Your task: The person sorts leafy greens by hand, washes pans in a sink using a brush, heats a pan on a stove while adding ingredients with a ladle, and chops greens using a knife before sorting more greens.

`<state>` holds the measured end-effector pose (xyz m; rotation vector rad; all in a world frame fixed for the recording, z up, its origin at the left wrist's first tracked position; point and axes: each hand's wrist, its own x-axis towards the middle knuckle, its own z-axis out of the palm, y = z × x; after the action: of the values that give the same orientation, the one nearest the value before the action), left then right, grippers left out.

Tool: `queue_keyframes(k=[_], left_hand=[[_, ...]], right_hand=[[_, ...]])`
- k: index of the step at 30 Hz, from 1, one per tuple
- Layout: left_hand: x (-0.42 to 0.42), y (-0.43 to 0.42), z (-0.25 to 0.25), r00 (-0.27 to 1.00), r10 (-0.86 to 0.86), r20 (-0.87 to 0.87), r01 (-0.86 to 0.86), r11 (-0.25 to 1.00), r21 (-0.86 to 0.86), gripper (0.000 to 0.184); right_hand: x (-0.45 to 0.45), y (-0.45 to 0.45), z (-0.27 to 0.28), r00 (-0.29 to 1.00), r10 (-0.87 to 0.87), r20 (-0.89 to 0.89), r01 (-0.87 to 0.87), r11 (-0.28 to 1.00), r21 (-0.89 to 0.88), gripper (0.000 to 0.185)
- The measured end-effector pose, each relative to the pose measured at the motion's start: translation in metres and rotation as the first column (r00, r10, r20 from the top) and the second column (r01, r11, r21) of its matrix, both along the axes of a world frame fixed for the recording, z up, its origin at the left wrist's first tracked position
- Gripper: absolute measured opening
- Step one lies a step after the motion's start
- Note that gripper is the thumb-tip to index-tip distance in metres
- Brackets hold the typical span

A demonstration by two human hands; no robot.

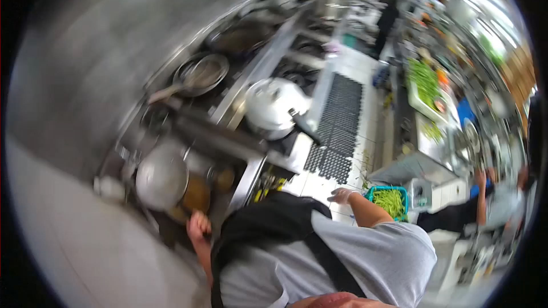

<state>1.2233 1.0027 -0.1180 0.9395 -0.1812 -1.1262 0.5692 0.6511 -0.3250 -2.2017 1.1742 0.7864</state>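
My left hand (198, 225) is closed in a fist at the near end of the cooking line; what it holds, if anything, I cannot make out. Right beyond it is a round vessel with brown contents (196, 197). A large silvery round lid or bowl (162, 177) partly covers that vessel. My right hand (341, 195) hangs out over the white floor, its fingers stretched and holding nothing visible. To its right stands a turquoise basket (407, 197) full of green vegetable pieces (389, 202). Motion blur softens the whole picture.
A big pressure cooker (274, 108) sits on the stove, its black handle (308, 130) jutting over the aisle. Behind it lies a strainer (201, 74). Black perforated matting (338, 120) covers the aisle. Green vegetables (423, 82) fill a white tray on the counter. Another person (456, 217) stands at right.
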Motion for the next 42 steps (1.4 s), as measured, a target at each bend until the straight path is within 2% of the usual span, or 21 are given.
queue_keyframes(k=[1,2,3,5,7,8,9,12,22,29,31,32,33,34,35,37,39,41,42], left_hand=[[-0.006,-0.001,0.002,0.999,0.044,-0.027,-0.045,0.999,-0.025,0.042],[-0.008,-0.003,0.004,0.997,0.075,-0.027,-0.076,0.996,-0.040,0.036],[-0.012,-0.002,0.010,0.977,0.112,-0.182,-0.124,0.991,-0.056,0.031],[-0.009,-0.001,0.010,0.997,0.063,-0.033,-0.065,0.996,-0.063,0.028],[-0.007,0.000,-0.007,0.986,0.050,-0.160,-0.076,0.984,-0.159,0.018],[-0.014,-0.002,0.019,0.984,0.168,-0.050,-0.172,0.982,-0.075,0.007],[-0.016,-0.001,0.021,0.976,0.193,-0.100,-0.198,0.979,-0.041,0.008],[-0.017,0.002,0.024,0.972,0.220,-0.079,-0.223,0.974,-0.036,0.008],[-0.020,-0.001,0.026,0.966,0.230,-0.113,-0.233,0.972,-0.013,0.010],[-0.022,0.000,0.032,0.971,0.225,-0.083,-0.226,0.974,-0.003,0.009],[-0.028,0.002,0.044,0.968,0.238,-0.082,-0.238,0.971,0.016,0.009],[-0.026,-0.001,0.050,0.965,0.252,-0.073,-0.251,0.968,0.021,0.011],[-0.023,-0.003,0.051,0.962,0.262,-0.072,-0.262,0.965,0.011,0.011],[-0.024,-0.002,0.051,0.964,0.247,-0.093,-0.247,0.969,0.015,0.011],[-0.026,0.000,0.049,0.965,0.235,-0.119,-0.234,0.972,0.024,0.011],[-0.028,0.001,0.045,0.957,0.259,-0.129,-0.257,0.966,0.026,0.011],[-0.030,0.005,0.040,0.964,0.238,-0.122,-0.242,0.970,-0.019,0.011],[-0.031,0.006,0.040,0.958,0.259,-0.125,-0.262,0.965,-0.007,0.012],[-0.031,0.005,0.041,0.956,0.265,-0.125,-0.269,0.963,-0.008,0.012]], right_hand=[[0.015,0.005,0.020,0.998,0.054,0.026,-0.053,0.998,-0.027,0.054],[0.022,0.006,0.044,0.994,-0.105,0.028,0.101,0.989,0.109,0.057],[0.039,0.010,0.093,0.964,-0.266,0.004,0.258,0.940,0.225,0.081],[0.013,-0.003,0.036,0.995,0.043,0.092,-0.051,0.995,0.085,0.077],[0.023,-0.002,0.058,0.995,-0.096,0.039,0.088,0.981,0.171,0.073],[0.024,-0.001,0.062,0.986,-0.163,0.025,0.155,0.967,0.203,0.072],[0.029,-0.001,0.062,0.980,-0.196,0.017,0.187,0.957,0.224,0.070],[0.039,-0.001,0.074,0.965,-0.261,0.001,0.253,0.935,0.248,0.066],[0.039,-0.003,0.100,0.930,-0.367,0.005,0.352,0.896,0.271,0.052],[0.035,-0.014,0.101,0.925,-0.375,0.055,0.341,0.886,0.315,0.046],[0.045,-0.031,0.100,0.880,-0.450,0.153,0.346,0.827,0.443,0.044],[0.083,-0.024,0.137,0.745,-0.631,0.216,0.369,0.661,0.654,0.044],[0.145,-0.022,0.171,0.992,0.081,-0.096,-0.067,0.988,0.142,0.053],[0.174,-0.038,0.194,0.931,0.364,0.034,-0.366,0.926,0.097,0.046],[0.193,-0.053,0.211,0.772,0.619,0.141,-0.628,0.778,0.025,0.041],[0.298,-0.045,0.301,0.474,0.880,0.024,-0.859,0.468,-0.204,0.042],[0.388,-0.025,0.377,0.764,0.617,0.189,-0.594,0.787,-0.169,0.045],[0.467,-0.010,0.434,0.724,0.514,0.460,-0.497,0.851,-0.170,0.050],[0.505,0.000,0.462,0.699,0.495,0.517,-0.494,0.856,-0.152,0.052]])
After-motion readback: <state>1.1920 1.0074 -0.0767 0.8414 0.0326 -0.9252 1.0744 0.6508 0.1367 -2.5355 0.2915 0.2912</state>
